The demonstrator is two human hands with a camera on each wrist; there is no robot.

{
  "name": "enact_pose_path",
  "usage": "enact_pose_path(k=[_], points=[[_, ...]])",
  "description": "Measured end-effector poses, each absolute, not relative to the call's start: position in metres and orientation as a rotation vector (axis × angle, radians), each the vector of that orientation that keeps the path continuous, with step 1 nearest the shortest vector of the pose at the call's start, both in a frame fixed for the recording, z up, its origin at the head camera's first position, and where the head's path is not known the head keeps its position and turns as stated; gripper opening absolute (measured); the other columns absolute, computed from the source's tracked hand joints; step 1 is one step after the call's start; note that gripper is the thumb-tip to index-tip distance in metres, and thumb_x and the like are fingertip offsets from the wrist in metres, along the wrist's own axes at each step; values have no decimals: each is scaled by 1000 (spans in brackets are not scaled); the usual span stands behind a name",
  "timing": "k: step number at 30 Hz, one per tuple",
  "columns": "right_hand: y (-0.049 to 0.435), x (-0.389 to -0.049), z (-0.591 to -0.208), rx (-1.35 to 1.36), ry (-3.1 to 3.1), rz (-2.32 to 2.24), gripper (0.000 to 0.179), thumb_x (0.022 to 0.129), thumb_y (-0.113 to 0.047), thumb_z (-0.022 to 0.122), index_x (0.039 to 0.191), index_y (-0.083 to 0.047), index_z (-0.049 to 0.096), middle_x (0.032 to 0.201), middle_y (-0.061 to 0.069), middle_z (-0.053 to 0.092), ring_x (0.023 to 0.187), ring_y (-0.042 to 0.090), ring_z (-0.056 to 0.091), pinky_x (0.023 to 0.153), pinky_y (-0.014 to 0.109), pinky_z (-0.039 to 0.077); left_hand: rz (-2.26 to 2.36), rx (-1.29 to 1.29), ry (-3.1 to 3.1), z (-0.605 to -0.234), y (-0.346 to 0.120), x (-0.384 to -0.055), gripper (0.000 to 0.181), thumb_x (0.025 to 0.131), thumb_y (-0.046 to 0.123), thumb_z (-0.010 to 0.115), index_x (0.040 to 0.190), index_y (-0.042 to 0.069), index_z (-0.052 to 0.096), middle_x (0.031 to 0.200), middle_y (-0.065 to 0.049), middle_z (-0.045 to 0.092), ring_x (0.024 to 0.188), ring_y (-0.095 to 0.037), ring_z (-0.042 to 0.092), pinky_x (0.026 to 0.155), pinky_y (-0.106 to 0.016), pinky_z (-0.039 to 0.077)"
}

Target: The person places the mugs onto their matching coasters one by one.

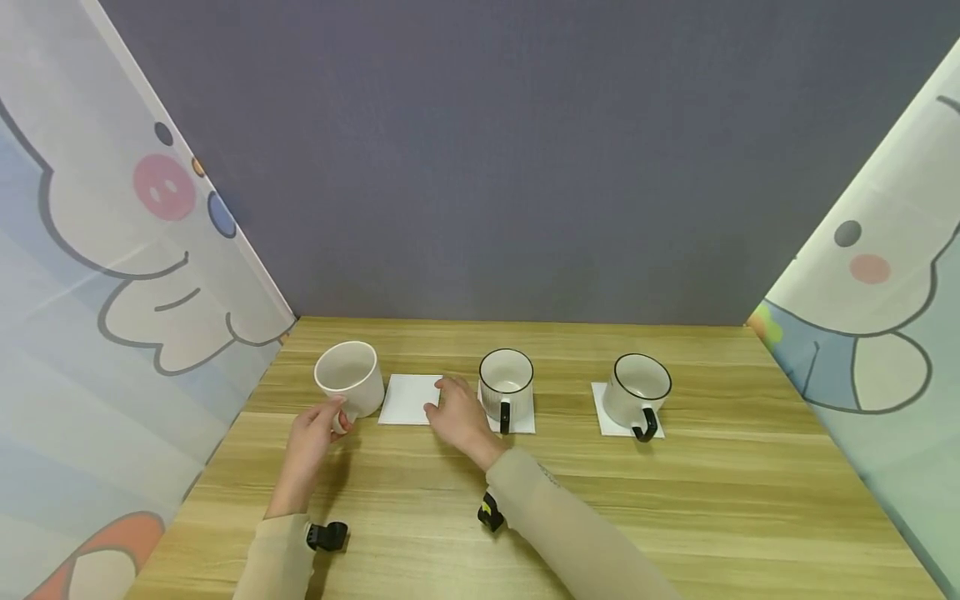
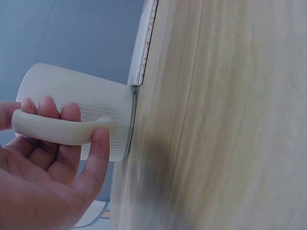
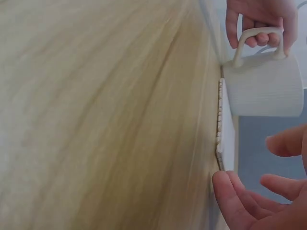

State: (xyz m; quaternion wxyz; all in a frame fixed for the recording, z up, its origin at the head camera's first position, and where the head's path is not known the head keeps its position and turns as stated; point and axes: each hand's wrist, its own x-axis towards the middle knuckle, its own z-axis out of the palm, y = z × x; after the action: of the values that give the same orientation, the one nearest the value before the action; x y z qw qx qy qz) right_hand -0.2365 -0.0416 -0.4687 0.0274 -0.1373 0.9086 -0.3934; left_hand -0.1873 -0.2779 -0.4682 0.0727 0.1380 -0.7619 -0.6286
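My left hand (image 1: 312, 432) grips the handle of a plain white ribbed mug (image 1: 363, 393). Several fingers pass through the handle loop in the left wrist view, with one finger against its lower end. The mug stands upright at the left edge of a flat white square coaster (image 1: 407, 400); whether its base fully rests on the table cannot be told. At the coaster's right edge is my right hand (image 1: 459, 415), fingers loosely spread and holding nothing. Its lower fingertips (image 3: 223, 184) are close to the coaster edge; contact is unclear.
Just right of my right hand, a white mug with a black rim and handle (image 1: 507, 379) stands on another white coaster (image 1: 525, 422). Farther right, a similar black-rimmed mug (image 1: 636, 398) sits on its own coaster (image 1: 603, 423). A grey panel (image 1: 510, 167) rises behind the wooden table (image 1: 420, 533).
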Motion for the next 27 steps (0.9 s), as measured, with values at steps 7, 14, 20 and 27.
enact_pose_path(k=[7, 14, 20, 27], points=[[-46, -242, -473, -420, 2795, -1178, 46, 96, -18, 65, 139, 0, 58, 137, 18, 57, 127, 35, 56, 104, 46, 47, -1881, 415, -2287, -467, -279, -188, 48, 107, 35, 53, 77, -2, 60, 79, -10, 61, 89, -19, 61, 79, -30, 55], [-49, -245, -478, -375, 2737, -1171, 46, 96, -16, 63, 139, 1, 58, 135, 18, 55, 123, 34, 57, 96, 45, 52, -1895, 441, -2283, -468, -279, -188, 46, 107, 32, 53, 77, -2, 62, 78, -7, 61, 84, -18, 63, 79, -31, 54], [-50, -247, -479, -364, 2742, -1135, 46, 95, -14, 64, 139, 0, 58, 138, 19, 51, 124, 34, 57, 95, 46, 52, -1913, 445, -2294, -468, -280, -190, 44, 107, 31, 52, 78, -1, 62, 80, -8, 61, 87, -21, 64, 82, -33, 54], [-52, -252, -481, -375, 2739, -1102, 50, 91, -6, 64, 140, 0, 58, 139, 19, 50, 124, 34, 57, 99, 47, 50, -1905, 444, -2293, -465, -278, -187, 45, 107, 33, 53, 77, 1, 61, 80, -6, 60, 86, -21, 64, 83, -34, 55]])
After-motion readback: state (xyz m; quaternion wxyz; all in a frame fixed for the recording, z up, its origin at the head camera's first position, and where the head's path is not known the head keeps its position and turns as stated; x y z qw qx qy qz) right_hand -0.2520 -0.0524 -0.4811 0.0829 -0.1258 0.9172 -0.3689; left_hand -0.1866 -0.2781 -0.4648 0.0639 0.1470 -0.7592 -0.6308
